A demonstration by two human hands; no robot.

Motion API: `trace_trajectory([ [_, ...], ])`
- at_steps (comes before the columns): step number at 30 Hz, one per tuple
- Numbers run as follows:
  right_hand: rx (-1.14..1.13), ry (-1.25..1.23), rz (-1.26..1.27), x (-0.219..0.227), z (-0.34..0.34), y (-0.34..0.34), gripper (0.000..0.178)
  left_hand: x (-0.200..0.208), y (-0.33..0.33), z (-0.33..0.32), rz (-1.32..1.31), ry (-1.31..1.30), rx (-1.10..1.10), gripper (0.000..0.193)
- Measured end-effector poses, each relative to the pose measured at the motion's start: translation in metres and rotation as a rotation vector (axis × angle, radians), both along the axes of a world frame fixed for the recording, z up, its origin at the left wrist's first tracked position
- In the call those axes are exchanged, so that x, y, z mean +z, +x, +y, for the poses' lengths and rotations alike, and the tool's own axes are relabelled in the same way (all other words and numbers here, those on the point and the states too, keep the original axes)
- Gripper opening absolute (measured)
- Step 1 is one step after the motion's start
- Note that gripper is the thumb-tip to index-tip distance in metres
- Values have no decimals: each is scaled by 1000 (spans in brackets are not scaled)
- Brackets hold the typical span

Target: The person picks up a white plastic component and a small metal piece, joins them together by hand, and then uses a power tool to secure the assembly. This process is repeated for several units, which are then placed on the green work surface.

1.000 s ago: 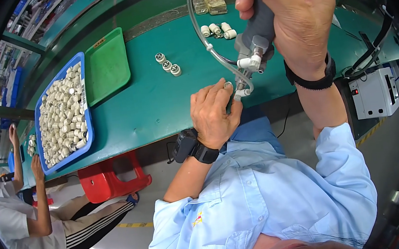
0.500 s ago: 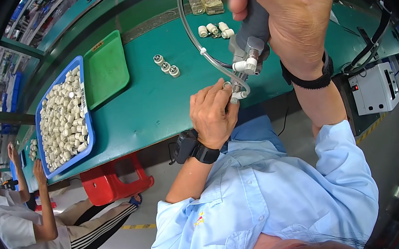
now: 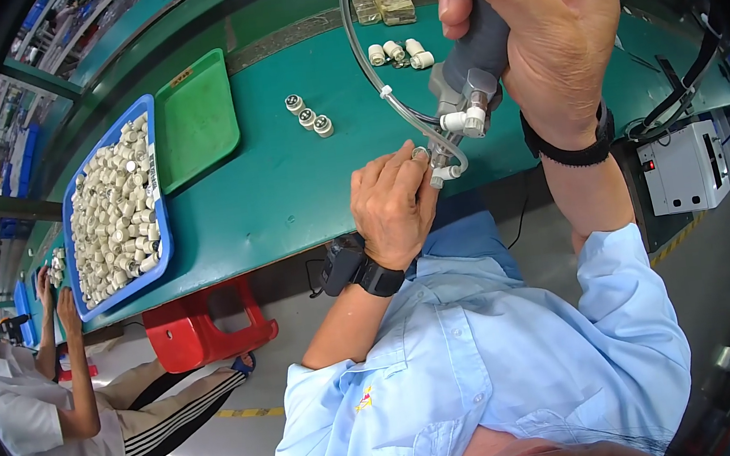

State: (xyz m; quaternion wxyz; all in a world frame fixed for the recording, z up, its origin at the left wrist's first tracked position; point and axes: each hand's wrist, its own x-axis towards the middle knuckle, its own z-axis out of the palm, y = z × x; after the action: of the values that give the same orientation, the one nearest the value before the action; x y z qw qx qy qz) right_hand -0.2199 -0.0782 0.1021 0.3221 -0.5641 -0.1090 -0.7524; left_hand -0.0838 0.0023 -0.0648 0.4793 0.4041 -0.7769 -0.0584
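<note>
Co-worker's hand [image 3: 45, 287] has dropped, far left. Blue tray [image 3: 152, 122] of white fittings [image 3: 118, 229] left; clear hose [image 3: 385, 91] loops over bench [image 3: 272, 202]. Right hand [image 3: 556, 44] grips gray tool [image 3: 480, 39], nose by left hand [image 3: 391, 207], fingers curled, hold unclear

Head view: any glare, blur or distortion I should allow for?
In the head view, the bare left hand and bare right hand look fairly sharp; in the head view, white glare streaks the grey floor at lower left; the head view's fisheye bows the long green table and leaves black corners.
</note>
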Motion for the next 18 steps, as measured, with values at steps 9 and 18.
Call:
trace_trajectory([
  [9,-292,400,128,13,24,3,14,6,-2,2,32,26,7,18],
  [18,288,59,-87,6,0,4,18,5,-6,0,72,1,30,14],
])
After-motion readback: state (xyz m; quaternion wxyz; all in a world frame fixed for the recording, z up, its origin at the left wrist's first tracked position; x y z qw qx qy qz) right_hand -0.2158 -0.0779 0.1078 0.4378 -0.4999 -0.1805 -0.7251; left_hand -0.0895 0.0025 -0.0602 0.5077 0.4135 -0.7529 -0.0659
